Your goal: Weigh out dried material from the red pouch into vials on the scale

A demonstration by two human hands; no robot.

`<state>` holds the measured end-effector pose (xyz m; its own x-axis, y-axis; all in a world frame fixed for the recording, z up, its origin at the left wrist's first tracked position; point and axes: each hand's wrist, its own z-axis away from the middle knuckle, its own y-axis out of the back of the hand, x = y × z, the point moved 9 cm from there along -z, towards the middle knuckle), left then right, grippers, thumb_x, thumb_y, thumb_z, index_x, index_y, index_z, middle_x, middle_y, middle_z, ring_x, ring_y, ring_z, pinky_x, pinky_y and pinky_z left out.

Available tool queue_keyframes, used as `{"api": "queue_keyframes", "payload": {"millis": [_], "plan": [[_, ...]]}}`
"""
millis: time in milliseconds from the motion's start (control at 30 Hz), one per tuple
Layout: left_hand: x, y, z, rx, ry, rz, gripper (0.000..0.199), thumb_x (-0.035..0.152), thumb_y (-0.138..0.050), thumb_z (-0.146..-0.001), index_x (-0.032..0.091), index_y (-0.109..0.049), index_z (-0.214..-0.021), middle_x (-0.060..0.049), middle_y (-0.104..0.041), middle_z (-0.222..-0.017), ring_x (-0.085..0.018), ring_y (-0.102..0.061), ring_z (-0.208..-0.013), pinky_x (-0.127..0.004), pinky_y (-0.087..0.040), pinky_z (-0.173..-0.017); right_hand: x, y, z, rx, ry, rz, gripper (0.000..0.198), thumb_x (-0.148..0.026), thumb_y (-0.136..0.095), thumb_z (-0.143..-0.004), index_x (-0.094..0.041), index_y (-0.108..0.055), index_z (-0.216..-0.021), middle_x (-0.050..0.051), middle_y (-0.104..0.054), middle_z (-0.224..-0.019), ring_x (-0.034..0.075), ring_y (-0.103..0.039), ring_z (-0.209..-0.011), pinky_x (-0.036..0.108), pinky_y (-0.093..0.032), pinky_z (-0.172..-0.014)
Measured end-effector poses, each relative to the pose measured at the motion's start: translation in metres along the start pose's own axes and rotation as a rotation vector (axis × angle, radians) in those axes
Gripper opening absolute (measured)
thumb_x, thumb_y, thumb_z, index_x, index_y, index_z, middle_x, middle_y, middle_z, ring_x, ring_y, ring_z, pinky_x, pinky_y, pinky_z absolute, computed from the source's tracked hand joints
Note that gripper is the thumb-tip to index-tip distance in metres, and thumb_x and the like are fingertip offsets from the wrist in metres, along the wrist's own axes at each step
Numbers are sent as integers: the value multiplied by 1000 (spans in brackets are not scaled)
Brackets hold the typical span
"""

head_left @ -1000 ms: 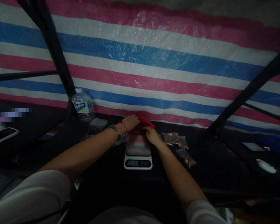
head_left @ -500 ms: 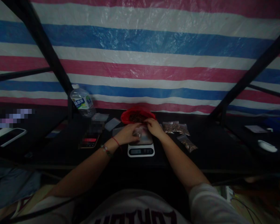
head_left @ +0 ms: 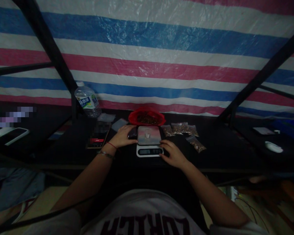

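A white kitchen scale with a metal plate stands in front of me. On the plate is a small pale round spot or object that I cannot make out. At the scale's left edge, my left hand is open, its thumb tip touching or very near the plate. A clear plastic bag seems to lie under its fingers. My right hand has its fingers apart at the scale's right side, the fingertips by the display panel. Behind the scale sits an open red plastic bag holding brown dried bits.
Several filled zip bags lie right of the scale. Flat clear bags, a phone and a large water bottle are on the left. Black frame posts flank a striped plastic sheet.
Both hands have come back from the red bag and the plate to the scale's sides. One more filled zip bag now shows just right of the plate.
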<state>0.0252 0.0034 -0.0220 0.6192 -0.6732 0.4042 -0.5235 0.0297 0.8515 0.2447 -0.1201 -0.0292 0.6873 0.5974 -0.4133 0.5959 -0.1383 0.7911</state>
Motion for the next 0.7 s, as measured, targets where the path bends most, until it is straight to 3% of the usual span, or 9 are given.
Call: {"api": "queue_keyframes", "payload": {"millis": [267, 700], "plan": [[-16, -11, -2, -47, 57, -8, 93, 67, -73, -60, 15, -50, -134, -16, -55, -134, -33, -49, -125, -46, -36, -107, -4, -8, 10, -50, 111, 107, 25, -29, -60, -88, -19, -66, -109, 12, -66, -110, 23, -62, -104, 41, -53, -90], [-22, -17, 0, -107, 117, -57, 80, 64, -67, -68, 17, -53, -132, -13, -56, -133, -32, -50, -123, -45, -38, -105, 8, -12, 10, -14, 85, 15, 21, -30, -67, -83, -22, -71, -103, 10, -67, -108, 22, -63, -102, 39, -53, -88]]}}
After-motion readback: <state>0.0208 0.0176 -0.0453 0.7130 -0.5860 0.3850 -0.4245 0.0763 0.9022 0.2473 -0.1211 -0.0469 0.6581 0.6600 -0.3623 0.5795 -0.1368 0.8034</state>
